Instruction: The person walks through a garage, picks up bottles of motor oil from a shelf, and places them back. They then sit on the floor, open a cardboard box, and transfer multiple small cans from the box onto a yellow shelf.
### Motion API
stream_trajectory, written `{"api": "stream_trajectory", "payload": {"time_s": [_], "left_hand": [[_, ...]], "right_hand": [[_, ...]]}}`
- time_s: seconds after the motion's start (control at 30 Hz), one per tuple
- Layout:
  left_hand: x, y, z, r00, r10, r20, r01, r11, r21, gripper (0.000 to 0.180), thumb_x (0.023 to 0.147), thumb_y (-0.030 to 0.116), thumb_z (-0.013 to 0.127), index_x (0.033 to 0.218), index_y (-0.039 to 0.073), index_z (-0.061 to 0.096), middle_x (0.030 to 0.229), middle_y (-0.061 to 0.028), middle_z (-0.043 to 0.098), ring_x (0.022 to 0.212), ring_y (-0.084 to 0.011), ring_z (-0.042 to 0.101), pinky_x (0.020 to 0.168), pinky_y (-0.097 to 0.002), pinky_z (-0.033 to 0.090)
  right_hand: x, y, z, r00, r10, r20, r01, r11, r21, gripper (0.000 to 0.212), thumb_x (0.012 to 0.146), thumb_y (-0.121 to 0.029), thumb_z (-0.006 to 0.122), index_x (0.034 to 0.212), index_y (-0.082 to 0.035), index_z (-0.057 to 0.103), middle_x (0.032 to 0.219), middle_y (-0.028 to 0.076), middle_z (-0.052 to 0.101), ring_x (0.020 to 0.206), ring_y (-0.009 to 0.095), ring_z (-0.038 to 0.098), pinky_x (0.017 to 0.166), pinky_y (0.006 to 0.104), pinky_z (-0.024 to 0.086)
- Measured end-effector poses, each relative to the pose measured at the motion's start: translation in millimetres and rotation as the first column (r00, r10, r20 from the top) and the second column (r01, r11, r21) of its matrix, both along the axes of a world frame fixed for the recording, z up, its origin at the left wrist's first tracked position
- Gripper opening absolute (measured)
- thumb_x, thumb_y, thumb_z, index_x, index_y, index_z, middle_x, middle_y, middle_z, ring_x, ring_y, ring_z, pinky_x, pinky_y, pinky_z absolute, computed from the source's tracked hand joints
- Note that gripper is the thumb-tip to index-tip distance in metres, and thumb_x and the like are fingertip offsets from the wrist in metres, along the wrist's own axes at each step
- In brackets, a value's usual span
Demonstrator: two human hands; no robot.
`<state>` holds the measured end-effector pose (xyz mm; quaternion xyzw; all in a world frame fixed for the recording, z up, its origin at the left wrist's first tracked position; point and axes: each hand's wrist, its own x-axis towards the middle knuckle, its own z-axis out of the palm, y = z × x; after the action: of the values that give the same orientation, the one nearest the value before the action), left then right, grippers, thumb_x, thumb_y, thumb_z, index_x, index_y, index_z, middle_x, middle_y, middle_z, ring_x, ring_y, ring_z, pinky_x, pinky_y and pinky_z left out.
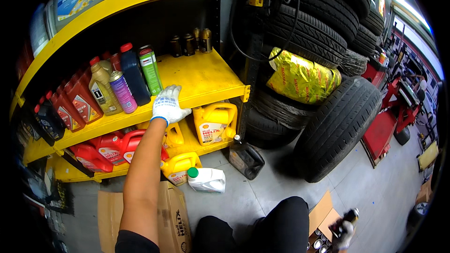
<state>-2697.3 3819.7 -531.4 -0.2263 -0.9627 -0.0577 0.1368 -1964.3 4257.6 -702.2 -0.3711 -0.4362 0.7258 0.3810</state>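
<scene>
My left hand, in a white glove with a blue cuff, rests on the front edge of the yellow shelf, fingers stretched forward. Just beside its fingertips stands a green spray can. Down at the lower right, my right hand, also gloved, is closed around a small dark can. That can is above and beside an open cardboard box holding several upright cans. Farther back on the shelf, several small dark and gold cans stand in a group.
Oil bottles line the shelf's left part; yellow jugs sit below. A white jug, a dark jug and a large carton stand on the floor. Stacked tyres and one leaning tyre are at the right.
</scene>
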Motion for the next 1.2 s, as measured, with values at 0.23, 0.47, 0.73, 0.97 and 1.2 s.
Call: {"api": "stream_trajectory", "payload": {"time_s": [0.23,0.47,0.73,0.97,1.2], "left_hand": [[-10.6,-7.4,-17.0,0.999,-0.006,-0.042,0.007,1.000,0.024,0.104,0.086,0.057,0.086,0.169,0.006,0.049,0.177,-0.0217,0.046,0.165,-0.0385,0.041,0.139,-0.0475,0.031],[-18.4,8.4,-22.8,0.993,-0.055,-0.104,0.065,0.994,0.092,0.101,0.085,0.054,0.085,0.167,0.004,0.051,0.173,-0.0229,0.050,0.163,-0.0388,0.044,0.139,-0.0490,0.030],[-19.3,-11.7,-16.5,0.994,-0.033,-0.105,0.043,0.995,0.091,0.102,0.087,0.053,0.086,0.167,0.002,0.051,0.172,-0.0226,0.052,0.163,-0.0381,0.045,0.140,-0.0494,0.028],[-22.1,-9.6,-32.7,0.978,-0.019,-0.210,0.031,0.998,0.053,0.103,0.083,0.054,0.090,0.165,0.004,0.053,0.166,-0.0219,0.058,0.156,-0.0380,0.052,0.136,-0.0493,0.035],[-21.4,-3.9,-33.1,0.985,-0.022,-0.169,0.031,0.998,0.051,0.099,0.081,0.036,0.096,0.164,0.001,0.054,0.167,-0.0246,0.058,0.156,-0.0416,0.053,0.135,-0.0474,0.038]], "right_hand": [[-403.5,-94.4,171.4,0.686,0.728,0.000,-0.632,0.596,0.495,0.082,0.071,-0.011,0.085,0.149,0.001,0.062,0.125,0.010,0.075,0.112,0.022,0.073,0.099,0.0371,0.059],[-784.3,-219.1,238.1,0.764,0.519,0.383,-0.575,0.279,0.769,0.077,0.082,-0.044,0.095,0.137,0.001,0.067,0.121,0.021,0.081,0.112,0.035,0.079,0.102,0.0452,0.062],[-978.3,-308.5,231.8,0.765,0.160,0.623,-0.641,0.275,0.717,0.081,0.093,-0.043,0.086,0.151,0.004,0.056,0.157,0.030,0.064,0.143,0.045,0.065,0.121,0.0493,0.053],[-918.2,-288.9,193.2,0.805,0.250,0.538,-0.586,0.194,0.787,0.053,0.102,-0.029,0.072,0.144,0.003,0.064,0.149,0.031,0.069,0.139,0.045,0.067,0.118,0.0483,0.055],[-438.0,-121.2,74.6,0.858,0.283,0.430,-0.376,-0.224,0.899,0.040,0.096,-0.020,0.078,0.130,-0.003,0.070,0.111,0.019,0.073,0.104,0.040,0.073,0.092,0.0503,0.061]]}}
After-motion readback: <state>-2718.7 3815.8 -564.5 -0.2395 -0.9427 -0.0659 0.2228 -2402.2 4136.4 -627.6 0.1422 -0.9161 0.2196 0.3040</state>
